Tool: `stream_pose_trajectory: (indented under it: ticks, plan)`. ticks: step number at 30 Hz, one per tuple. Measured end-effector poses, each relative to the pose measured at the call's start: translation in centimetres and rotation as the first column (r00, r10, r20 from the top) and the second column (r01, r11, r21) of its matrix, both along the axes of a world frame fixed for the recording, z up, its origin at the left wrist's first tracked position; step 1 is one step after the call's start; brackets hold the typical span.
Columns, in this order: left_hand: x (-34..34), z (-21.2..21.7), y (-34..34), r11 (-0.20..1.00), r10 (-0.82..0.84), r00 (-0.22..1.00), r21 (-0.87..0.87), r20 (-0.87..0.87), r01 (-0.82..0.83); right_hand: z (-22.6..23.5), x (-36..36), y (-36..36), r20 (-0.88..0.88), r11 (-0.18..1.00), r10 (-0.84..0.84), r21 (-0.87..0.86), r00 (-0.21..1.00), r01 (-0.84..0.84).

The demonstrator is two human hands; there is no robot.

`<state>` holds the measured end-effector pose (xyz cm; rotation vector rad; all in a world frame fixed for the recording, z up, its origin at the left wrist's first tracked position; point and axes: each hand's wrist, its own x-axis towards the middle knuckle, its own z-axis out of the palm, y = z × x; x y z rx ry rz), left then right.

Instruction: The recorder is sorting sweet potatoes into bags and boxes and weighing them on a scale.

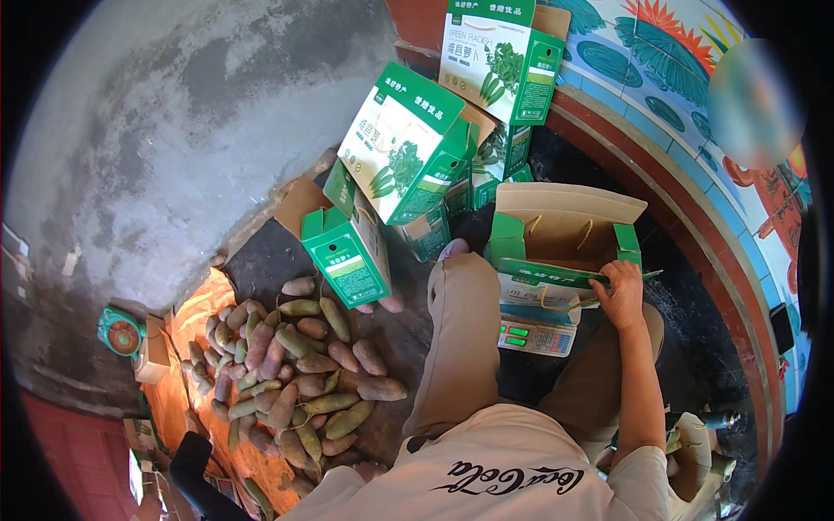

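In the head view, a dark floor (417,341) is bordered by a mottled grey wall (174,130) and, at right, a painted wall (638,78); reddish and green roots (282,405) are heaped partly over an orange sheet (184,326). Lettering and leafy radishes are printed on green-and-white stacked cartons (391,148); black script is borne by the shirt (539,438). The open carton (560,243), brown inside, is set on a lit scale (540,338) between the knees (465,286). Its front flap (524,293) is gripped by the right hand (622,295), fingers bent over the edge; the left hand's fingers cannot be judged.
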<state>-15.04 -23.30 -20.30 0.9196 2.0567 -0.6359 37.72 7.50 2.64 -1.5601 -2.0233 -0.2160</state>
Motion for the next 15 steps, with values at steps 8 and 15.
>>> stream_pose_trajectory:
  ticks: [8,15]
  plan:
    - [-3.0,-3.0,-6.3,0.974,-0.205,0.972,-0.117,-0.117,0.192,-0.3,0.1,-0.3,0.028,0.999,-0.027,-0.02,0.999,0.028]
    - [-3.7,-3.9,-7.1,0.939,-0.331,0.938,-0.136,-0.105,0.316,-0.6,0.2,-0.4,0.056,0.998,-0.052,-0.038,0.997,0.054]
